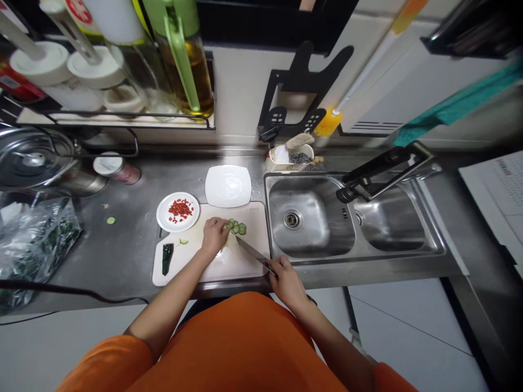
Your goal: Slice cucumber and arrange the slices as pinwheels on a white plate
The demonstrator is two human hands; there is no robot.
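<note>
- A dark green vegetable piece [167, 258] lies on the cutting board [229, 261], well left of the left hand.
- A small plate of chopped red chili [178, 211] sits just beyond and left of that hand.
- The left hand [213, 235] presses, fingers curled, on the board, fingertips touching the cucumber slices [237, 227].
- The knife [255, 254] slants between the hands, tip near the left one.
- The right hand [285, 281] is wrapped tight round the knife handle.
- The sink [310, 218] lies right of both hands.

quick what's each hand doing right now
left hand: curled, resting on the cucumber
right hand: closed on the knife
</note>
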